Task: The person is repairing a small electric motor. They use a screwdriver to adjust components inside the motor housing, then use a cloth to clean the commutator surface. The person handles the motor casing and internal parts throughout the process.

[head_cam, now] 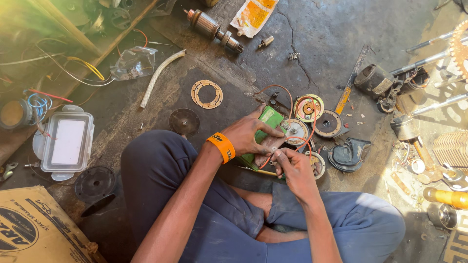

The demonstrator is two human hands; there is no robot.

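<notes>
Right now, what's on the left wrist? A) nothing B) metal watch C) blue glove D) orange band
D: an orange wristband wraps the wrist just behind the left hand, which grips a green board-like part.

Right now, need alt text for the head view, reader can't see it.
Seen from above, a seated person's left hand grips a green block while the right hand works at its red wires, over a dark floor. Round metal discs, a clear plastic box and a white hose lie around.
</notes>
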